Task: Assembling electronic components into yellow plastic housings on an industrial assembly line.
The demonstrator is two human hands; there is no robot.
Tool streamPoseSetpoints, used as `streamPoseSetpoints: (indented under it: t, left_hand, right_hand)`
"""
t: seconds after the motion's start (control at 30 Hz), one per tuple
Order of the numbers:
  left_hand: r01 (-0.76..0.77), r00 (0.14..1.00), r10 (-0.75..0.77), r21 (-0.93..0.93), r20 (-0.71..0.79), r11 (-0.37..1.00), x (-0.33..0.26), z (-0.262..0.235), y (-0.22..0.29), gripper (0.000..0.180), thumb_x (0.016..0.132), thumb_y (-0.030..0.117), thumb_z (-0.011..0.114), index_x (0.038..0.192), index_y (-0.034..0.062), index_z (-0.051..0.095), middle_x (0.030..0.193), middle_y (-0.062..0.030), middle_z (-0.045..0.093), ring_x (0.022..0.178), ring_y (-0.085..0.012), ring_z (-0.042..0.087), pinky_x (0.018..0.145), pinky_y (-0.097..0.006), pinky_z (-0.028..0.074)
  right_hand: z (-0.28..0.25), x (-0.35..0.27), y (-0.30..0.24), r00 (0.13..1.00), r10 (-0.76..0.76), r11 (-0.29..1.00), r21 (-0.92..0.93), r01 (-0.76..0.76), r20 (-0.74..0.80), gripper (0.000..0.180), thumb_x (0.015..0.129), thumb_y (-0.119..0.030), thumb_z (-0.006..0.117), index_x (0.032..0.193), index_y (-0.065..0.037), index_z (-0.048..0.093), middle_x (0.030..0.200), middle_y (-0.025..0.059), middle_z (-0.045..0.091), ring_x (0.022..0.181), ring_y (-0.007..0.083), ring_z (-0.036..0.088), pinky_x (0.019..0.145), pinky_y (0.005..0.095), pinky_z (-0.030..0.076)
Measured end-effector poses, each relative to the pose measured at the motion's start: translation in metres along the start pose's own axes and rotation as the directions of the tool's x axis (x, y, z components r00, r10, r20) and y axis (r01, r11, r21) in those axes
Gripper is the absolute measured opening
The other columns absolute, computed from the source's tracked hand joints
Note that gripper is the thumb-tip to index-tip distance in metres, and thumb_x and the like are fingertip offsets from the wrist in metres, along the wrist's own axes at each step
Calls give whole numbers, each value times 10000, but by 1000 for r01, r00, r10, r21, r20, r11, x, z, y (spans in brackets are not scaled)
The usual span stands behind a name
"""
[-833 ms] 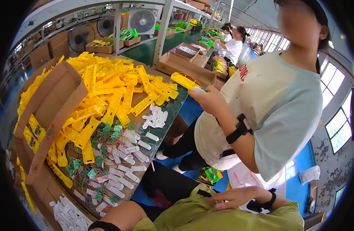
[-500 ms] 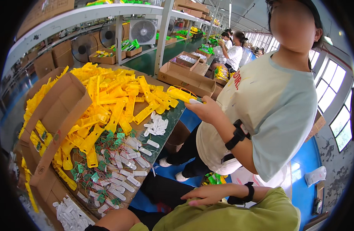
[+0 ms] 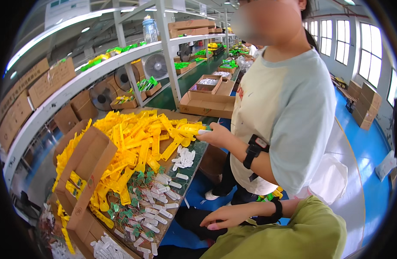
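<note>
My right hand (image 3: 224, 217) lies over my dark-trousered leg (image 3: 192, 222), fingers loosely stretched out with nothing in them. A black band circles that wrist. My left hand is out of view. On the workbench left of my right hand are many white oblong plastic pieces (image 3: 151, 221), tangled with green circuit boards (image 3: 140, 179) and thin wires. Beyond them rises a heap of yellow plastic housings (image 3: 138, 131). A co-worker's hand (image 3: 219, 136) holds a yellow housing (image 3: 192, 128) and a white piece at the bench's far right corner.
An open cardboard box (image 3: 94, 149) leans on the bench's left side, near more white pieces (image 3: 110, 248). A small white pile (image 3: 184, 158) lies by the right edge. The co-worker (image 3: 282, 116) stands close on the right. A metal shelf post (image 3: 169, 56) rises behind.
My view has swung right and tilted up, so the bench shows lower and farther right. Skin seen earlier at the lower left edge is gone from view. My right hand stays over my leg.
</note>
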State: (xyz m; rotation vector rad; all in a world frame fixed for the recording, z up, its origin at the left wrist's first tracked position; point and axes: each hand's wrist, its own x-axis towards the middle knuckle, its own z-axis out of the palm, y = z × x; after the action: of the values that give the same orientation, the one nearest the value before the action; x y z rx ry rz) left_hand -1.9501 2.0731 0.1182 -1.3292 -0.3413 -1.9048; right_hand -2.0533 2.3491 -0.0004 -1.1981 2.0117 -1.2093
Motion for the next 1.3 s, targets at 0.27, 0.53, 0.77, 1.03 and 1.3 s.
streamPoseSetpoints:
  t: [0.27, 0.53, 0.77, 1.03, 1.3]
  left_hand:
    - [868, 433, -659, 87, -615, 489, -62, -13, -54, 427, 744, 151, 549, 1095, -30, 387, 922, -132, 464, 786, -201, 472, 633, -288, 442]
    - [950, 269, -722, 53, -637, 306, -93, -35, -90, 398, 691, 141, 514, 1028, -55, 432, 836, -117, 518, 702, -199, 553, 662, -308, 486]
    - [950, 301, -654, 154, -694, 274, -90, -35, -100, 386, 686, 138, 505, 1012, -51, 425, 769, -121, 504, 618, -204, 554, 575, -323, 511]
    - [898, 429, -588, 252, -686, 361, -88, -38, -107, 384, 719, 137, 517, 1037, -47, 405, 786, -122, 501, 630, -200, 544, 605, -288, 481]
    - [878, 471, -446, 355, -761, 321, -81, -42, -109, 448, 758, 250, 520, 1107, -15, 424, 867, -92, 512, 724, -176, 519, 640, -278, 444]
  right_hand:
    - [-8, 32, -24, 974, -158, 968, 172, 185, -160, 398, 906, -297, 371, 1194, -23, 388, 946, 105, 536, 822, 172, 529, 755, 269, 411]
    - [-16, 43, -29, 939, -229, 857, 404, 318, -255, 489, 917, -259, 333, 1322, -38, 171, 1008, 93, 484, 902, 151, 475, 836, 283, 369]
    - [-9, 53, -17, 934, -262, 910, 261, 322, -242, 527, 921, -348, 291, 1313, -21, 163, 1062, 105, 425, 883, 168, 460, 804, 285, 381]
    - [2, 54, -13, 990, -141, 727, 679, 103, 2, 742, 861, -505, 348, 1340, -22, 53, 1165, 120, 391, 1074, 141, 377, 876, 277, 318]
    - [13, 55, -1, 980, -186, 723, 685, 88, 70, 459, 868, -342, 454, 1192, -26, 375, 959, 49, 491, 816, 89, 472, 705, 208, 377]
